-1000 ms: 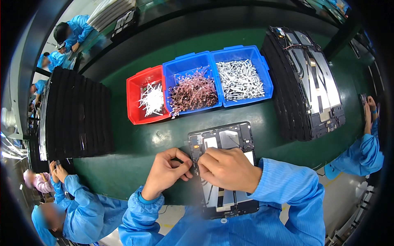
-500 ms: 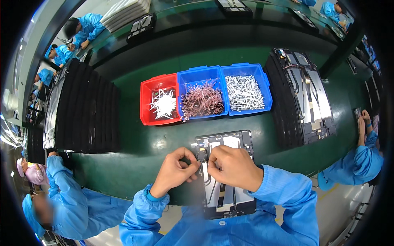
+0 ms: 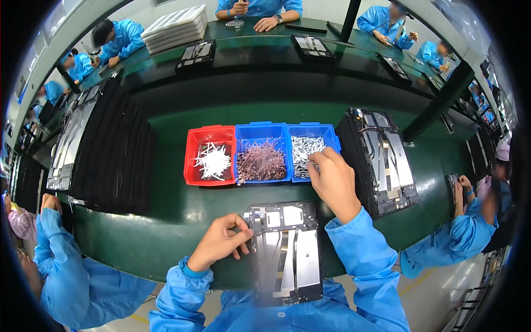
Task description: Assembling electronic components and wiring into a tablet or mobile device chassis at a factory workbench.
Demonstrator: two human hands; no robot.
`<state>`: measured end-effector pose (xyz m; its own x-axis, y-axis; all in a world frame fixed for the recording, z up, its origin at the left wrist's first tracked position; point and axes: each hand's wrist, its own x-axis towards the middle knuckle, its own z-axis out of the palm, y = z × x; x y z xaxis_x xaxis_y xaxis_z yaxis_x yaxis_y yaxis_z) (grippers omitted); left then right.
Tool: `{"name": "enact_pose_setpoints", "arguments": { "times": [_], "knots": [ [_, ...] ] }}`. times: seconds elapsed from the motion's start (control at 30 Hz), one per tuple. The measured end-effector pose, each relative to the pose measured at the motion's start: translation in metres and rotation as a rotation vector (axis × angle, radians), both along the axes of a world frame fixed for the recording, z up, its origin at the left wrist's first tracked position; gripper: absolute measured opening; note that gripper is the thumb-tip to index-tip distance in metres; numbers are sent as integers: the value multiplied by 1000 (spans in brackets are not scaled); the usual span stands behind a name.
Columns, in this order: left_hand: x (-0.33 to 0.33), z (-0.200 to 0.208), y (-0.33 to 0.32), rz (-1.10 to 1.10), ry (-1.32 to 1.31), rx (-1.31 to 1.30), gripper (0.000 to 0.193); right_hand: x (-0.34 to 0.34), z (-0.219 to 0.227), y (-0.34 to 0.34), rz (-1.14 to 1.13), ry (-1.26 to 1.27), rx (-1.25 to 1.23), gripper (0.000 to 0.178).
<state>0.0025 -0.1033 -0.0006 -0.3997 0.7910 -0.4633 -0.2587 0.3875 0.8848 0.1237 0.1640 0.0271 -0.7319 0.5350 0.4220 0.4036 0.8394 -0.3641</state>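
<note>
An opened tablet [image 3: 307, 249], its back off and its inner plates, dark strips and cables showing, lies in front of me, its lower end close to my body. The thumb and bent index finger of my left hand [image 3: 221, 242] pinch its upper left edge. My right hand [image 3: 337, 180] is over the right blue bin [image 3: 316, 130], which holds many small white and grey parts [image 3: 305, 148]. Its thumb and index finger are apart above those parts, with nothing visible between them; the other fingers curl partly out of sight.
Left of that bin stand a blue bin of thin brownish-pink wired parts [image 3: 261, 160] and a red bin [image 3: 192, 176] of white strips. Stacks of opened tablets rise at left [image 3: 69, 144] and right [image 3: 381, 160]. A dark raised ledge [image 3: 251, 55] crosses behind; co-workers sit around.
My right hand has left the tablet and moved up and forward to the right blue bin. My left hand stays at the tablet's left edge. The view has tilted up, showing more co-workers.
</note>
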Motion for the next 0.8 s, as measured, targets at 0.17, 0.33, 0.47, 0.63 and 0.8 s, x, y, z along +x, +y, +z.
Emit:
{"name": "enact_pose_setpoints", "arguments": {
  "times": [0.17, 0.33, 0.47, 0.63, 0.8],
  "knots": [
    [7, -7, 1, 45, 39, 19, 19, -12, -23, 11, -36, -87, 22, 13],
    [8, -8, -1, 78, 60, 31, 19, -12, -20, 8, -34, -18, -36, 5],
    [8, -7, -1, 75, 66, 33, 18, -5, -15, 8, 39, 122, -48, 3],
    [10, -8, 1, 104, 46, 59, 16, 0, -18, 11, 155, 245, -38, 4],
    [24, 4, -4, 222, 15, 201, 20, 19, -2, -43, 395, 349, -424, 8]
  ]
}}
